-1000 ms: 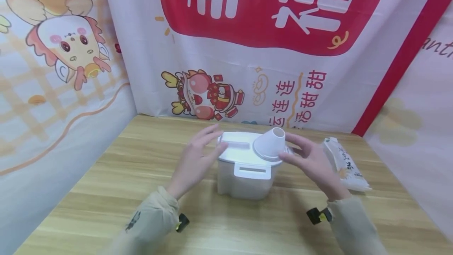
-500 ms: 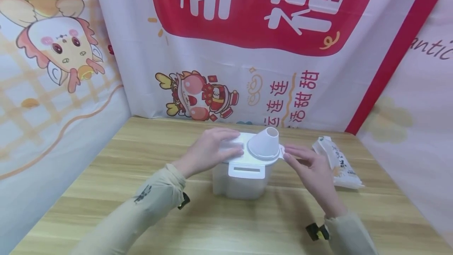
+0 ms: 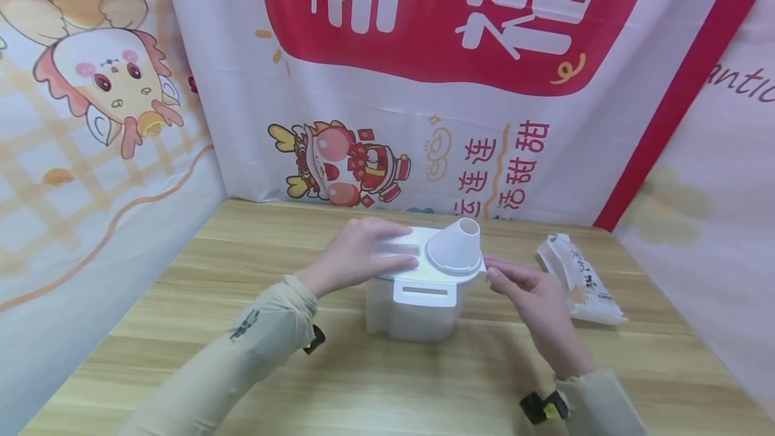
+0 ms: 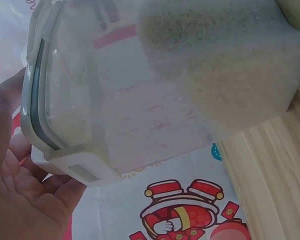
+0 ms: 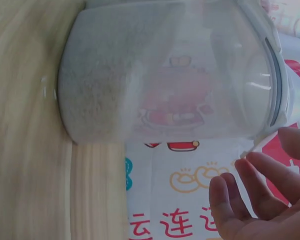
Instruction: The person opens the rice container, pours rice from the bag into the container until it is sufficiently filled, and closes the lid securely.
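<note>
A clear plastic rice container (image 3: 414, 315) stands upright on the table, partly filled with rice (image 5: 97, 75). Its white lid (image 3: 418, 265) carries a cone-shaped spout (image 3: 455, 245) at the right and a flat latch (image 3: 425, 293) on the near side. My left hand (image 3: 357, 254) rests on the lid's left part, fingers toward the far side and thumb toward the near side. At the lid's right end, my right hand (image 3: 535, 301) pinches a small side latch (image 5: 262, 142) between thumb and index finger; the other fingers hang loosely.
A white printed packet (image 3: 582, 281) lies on the wooden table (image 3: 290, 369), to the right beyond my right hand. Printed cloth (image 3: 387, 106) hangs behind the table's far edge, and more cloth (image 3: 103, 221) borders it at the left.
My left hand has come from beside the container onto the lid. My right hand has taken hold of the side latch and tilted it slightly down. The view has shifted a little.
</note>
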The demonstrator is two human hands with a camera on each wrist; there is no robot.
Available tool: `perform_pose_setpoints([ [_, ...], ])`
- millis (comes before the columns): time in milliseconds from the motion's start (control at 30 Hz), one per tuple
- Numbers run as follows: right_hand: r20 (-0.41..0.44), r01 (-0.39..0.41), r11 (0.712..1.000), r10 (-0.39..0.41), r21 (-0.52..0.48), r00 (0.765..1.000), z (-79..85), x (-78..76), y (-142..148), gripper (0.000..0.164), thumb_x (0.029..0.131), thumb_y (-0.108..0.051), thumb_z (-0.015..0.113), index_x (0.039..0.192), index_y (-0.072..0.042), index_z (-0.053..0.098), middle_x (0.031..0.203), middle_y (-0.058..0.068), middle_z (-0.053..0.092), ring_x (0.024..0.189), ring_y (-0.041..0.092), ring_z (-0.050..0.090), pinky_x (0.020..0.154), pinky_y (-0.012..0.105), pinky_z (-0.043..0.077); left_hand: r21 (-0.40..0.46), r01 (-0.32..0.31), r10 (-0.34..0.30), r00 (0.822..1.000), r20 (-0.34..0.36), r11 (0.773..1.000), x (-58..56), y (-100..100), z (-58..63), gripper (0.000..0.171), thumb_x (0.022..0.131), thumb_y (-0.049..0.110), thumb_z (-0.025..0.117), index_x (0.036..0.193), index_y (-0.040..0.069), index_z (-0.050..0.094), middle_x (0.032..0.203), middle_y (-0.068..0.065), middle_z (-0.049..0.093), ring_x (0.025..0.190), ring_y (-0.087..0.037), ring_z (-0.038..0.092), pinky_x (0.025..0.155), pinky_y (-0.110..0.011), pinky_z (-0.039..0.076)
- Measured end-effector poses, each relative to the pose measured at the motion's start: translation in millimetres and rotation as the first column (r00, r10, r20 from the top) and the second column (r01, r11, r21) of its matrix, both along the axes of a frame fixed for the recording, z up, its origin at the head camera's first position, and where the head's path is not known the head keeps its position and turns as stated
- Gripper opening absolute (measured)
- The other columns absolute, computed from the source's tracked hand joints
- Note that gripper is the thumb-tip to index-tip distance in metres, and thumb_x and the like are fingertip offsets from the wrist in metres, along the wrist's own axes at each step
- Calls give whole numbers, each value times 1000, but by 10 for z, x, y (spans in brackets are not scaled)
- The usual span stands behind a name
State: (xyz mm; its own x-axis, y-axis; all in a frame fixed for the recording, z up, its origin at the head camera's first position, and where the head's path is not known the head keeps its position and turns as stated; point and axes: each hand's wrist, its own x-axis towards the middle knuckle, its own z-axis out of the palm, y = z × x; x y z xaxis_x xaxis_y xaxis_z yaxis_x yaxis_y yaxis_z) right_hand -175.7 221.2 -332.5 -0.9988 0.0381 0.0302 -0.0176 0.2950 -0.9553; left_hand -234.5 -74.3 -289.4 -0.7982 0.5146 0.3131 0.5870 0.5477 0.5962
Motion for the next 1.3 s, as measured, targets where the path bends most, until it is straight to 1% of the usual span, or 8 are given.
perform_pose_setpoints([
  [267,45,19,997,-16,-75,999,15,63,-59,49,94,-41,66,133,-13,62,141,0,54,126,20,50,108,45,38,0,-15,15,1000,18,1000,-15,-2,-6,57,82,52,76,128,19,67,124,6,65,116,-12,56,97,-38,48],
  [500,-25,51,997,-53,-65,998,-38,106,-109,41,92,-36,69,129,-16,66,140,-3,55,132,16,43,110,48,34,-25,-9,9,1000,10,1000,-37,-3,23,57,81,52,77,127,20,67,124,7,65,117,-12,56,99,-39,47],
  [567,-46,71,996,-74,-52,996,-54,111,-124,39,93,-34,70,127,-17,67,138,-4,57,131,14,45,111,47,35,-33,-7,8,1000,10,999,-45,-1,32,57,81,51,77,127,20,67,124,7,65,117,-12,55,99,-39,47],
  [700,-69,121,992,-123,-29,990,-74,120,-149,35,93,-33,70,124,-18,70,132,-6,61,126,11,50,106,39,41,-45,-14,15,1000,17,999,-62,2,27,56,81,52,77,127,22,67,123,9,65,118,-11,55,100,-38,46],
  [800,-70,155,987,-157,-34,985,-86,125,-158,37,90,-36,72,122,-18,71,128,-6,64,122,11,53,103,36,45,-48,-14,15,1000,23,999,-69,3,27,56,81,53,77,127,22,67,123,9,65,117,-11,55,99,-38,47],
  [900,-61,176,983,-179,-48,982,-96,132,-164,41,87,-40,74,120,-18,71,125,-7,65,120,11,55,103,38,44,-51,-6,7,1000,18,999,-72,-1,35,55,81,53,77,126,22,68,121,9,66,114,-10,56,97,-36,47],
  [1067,-73,198,977,-204,-78,976,-111,144,-188,39,86,-39,76,117,-16,73,120,-5,68,117,12,59,104,40,44,-61,0,1,1000,3,998,-74,-19,45,54,80,53,77,123,22,70,118,10,67,111,-9,57,94,-34,48],
  [1300,-80,220,972,-226,-82,971,-107,160,-212,38,86,-39,76,115,-14,74,117,-5,69,113,12,61,101,39,46,-53,-3,4,1000,23,999,-70,-36,42,55,79,56,77,123,24,70,118,12,67,111,-8,57,94,-35,49],
])
